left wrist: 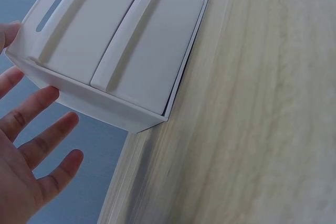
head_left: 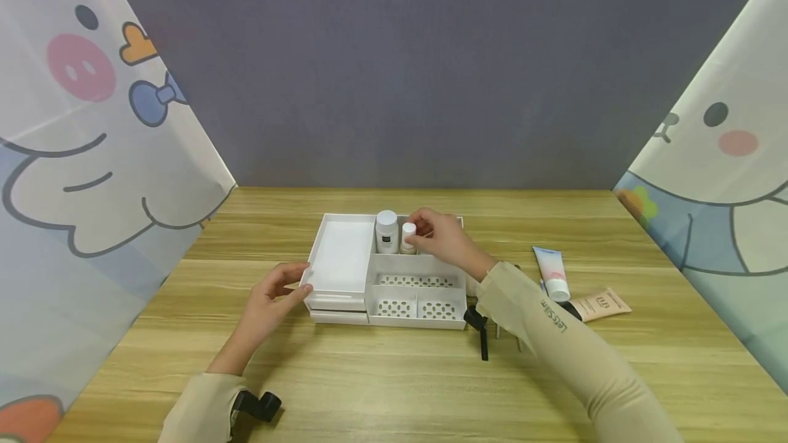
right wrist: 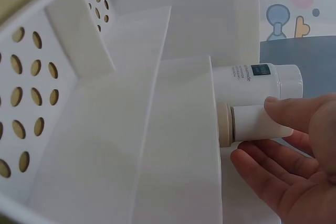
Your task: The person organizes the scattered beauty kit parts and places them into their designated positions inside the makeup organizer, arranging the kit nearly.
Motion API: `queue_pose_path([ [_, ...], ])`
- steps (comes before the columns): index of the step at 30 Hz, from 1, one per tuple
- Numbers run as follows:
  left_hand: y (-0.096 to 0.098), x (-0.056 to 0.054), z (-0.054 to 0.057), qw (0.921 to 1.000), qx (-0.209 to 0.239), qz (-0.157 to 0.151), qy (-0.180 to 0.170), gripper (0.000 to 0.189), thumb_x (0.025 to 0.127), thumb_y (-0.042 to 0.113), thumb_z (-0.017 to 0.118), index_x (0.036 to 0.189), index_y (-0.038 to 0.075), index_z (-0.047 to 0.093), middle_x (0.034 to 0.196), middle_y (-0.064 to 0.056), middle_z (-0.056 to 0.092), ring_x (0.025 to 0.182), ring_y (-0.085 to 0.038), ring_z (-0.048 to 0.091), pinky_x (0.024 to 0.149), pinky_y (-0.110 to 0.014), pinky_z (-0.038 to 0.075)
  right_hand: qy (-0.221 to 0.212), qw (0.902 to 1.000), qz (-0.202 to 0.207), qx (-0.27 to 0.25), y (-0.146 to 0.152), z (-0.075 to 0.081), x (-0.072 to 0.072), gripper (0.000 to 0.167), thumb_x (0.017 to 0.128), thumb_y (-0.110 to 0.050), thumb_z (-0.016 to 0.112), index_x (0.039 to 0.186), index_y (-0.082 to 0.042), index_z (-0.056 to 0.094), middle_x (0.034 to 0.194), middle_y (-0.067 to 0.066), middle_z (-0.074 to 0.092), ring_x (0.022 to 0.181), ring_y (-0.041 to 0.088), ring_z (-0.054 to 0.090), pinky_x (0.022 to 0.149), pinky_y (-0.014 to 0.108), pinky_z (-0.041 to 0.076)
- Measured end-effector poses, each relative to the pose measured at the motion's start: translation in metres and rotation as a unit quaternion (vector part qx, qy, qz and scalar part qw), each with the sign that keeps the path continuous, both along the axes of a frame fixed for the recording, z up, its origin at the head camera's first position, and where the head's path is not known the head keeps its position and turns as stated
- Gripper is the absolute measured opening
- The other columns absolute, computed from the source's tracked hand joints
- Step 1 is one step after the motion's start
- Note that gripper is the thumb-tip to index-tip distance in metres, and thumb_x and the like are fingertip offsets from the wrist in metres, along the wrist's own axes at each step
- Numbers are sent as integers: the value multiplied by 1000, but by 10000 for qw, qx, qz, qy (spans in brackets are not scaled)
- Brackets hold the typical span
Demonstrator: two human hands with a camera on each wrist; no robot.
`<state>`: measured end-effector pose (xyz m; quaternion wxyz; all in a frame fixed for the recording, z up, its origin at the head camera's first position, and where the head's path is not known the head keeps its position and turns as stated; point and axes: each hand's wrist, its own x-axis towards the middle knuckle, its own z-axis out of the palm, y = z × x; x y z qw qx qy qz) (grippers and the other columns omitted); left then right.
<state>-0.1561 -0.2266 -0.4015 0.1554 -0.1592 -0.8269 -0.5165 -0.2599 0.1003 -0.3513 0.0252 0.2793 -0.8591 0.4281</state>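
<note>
A white desktop organizer (head_left: 339, 253) sits on the table, drawers at its left and open compartments at its right. In its back compartment stand a larger white bottle (head_left: 387, 232) and, just to the right, a small bottle (right wrist: 256, 121) with a white cap and a beige base. My right hand (head_left: 444, 238) pinches the small bottle by its cap, thumb on one side and fingers on the other. At the organizer's left wall, my left hand (head_left: 278, 298) spreads its fingers, and a fingertip (left wrist: 48, 94) touches the wall. No item lies in the left palm.
To the right of the organizer lie a white and pink tube (head_left: 551, 273) and a beige tube (head_left: 600, 305) with a black cap. Thin sticks lie partly hidden under the right forearm. The front compartments have perforated floors (head_left: 438, 310). A grey wall rises behind the table.
</note>
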Motion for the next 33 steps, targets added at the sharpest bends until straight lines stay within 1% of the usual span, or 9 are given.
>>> queue_pose_path([
  [5, 0, 0, 0, 10000, 23, -7, -21, 31, 91, -1, 68, 122, 2, 64, 121, -19, 65, 104, 4, 58, 79, -21, 48, -18, 10000, -10, 50, 1, -1, -1, 26, 93, -9, 70, 116, 1, 63, 101, 12, 69, 92, 25, 66, 80, 35, 55],
  [9, 0, 0, 1, 10000, 28, -10, 10, 31, 91, -2, 68, 122, 1, 64, 121, -20, 64, 104, 4, 58, 78, -21, 48, 72, 9999, -6, 117, 1, 0, -2, 29, 94, -9, 68, 119, 4, 62, 103, 13, 68, 95, 26, 66, 83, 36, 55],
  [13, -1, -1, 1, 10000, 36, -21, 35, 31, 91, -3, 68, 122, 1, 64, 122, -20, 64, 104, 4, 58, 78, -22, 48, 135, 9998, 10, 120, 2, 2, -2, 29, 95, -9, 68, 120, 5, 62, 103, 14, 69, 95, 27, 66, 84, 37, 54],
  [21, -1, -1, 1, 10000, 35, -9, 12, 31, 91, -2, 68, 122, 1, 64, 121, -20, 65, 104, 5, 58, 78, -21, 48, 72, 9995, -313, 58, 8, 10, -1, 25, 93, -11, 70, 115, 0, 64, 99, 12, 69, 90, 26, 65, 80, 39, 54],
  [26, -1, -1, 1, 10000, 27, 1, -5, 31, 91, -2, 68, 122, 1, 64, 122, -19, 65, 104, 5, 58, 78, -21, 48, 147, 9991, -374, 120, 14, 14, 2, 28, 93, -11, 71, 117, 1, 64, 99, 12, 69, 89, 27, 65, 78, 40, 54],
  [30, -1, 0, 2, 10000, -15, 22, -23, 31, 91, -2, 69, 122, 1, 64, 122, -19, 65, 104, 5, 58, 78, -20, 48, 235, 9987, -440, 86, 22, 15, 4, 29, 92, -9, 71, 118, 3, 63, 98, 13, 68, 89, 28, 65, 79, 41, 54],
  [33, 0, 1, 2, 10000, -31, 34, -9, 31, 91, -2, 68, 122, 1, 64, 122, -19, 65, 104, 4, 58, 78, -21, 48, 292, 9981, -527, 121, 29, 18, 6, 29, 93, -11, 70, 118, 2, 63, 98, 12, 68, 88, 28, 65, 77, 42, 54],
])
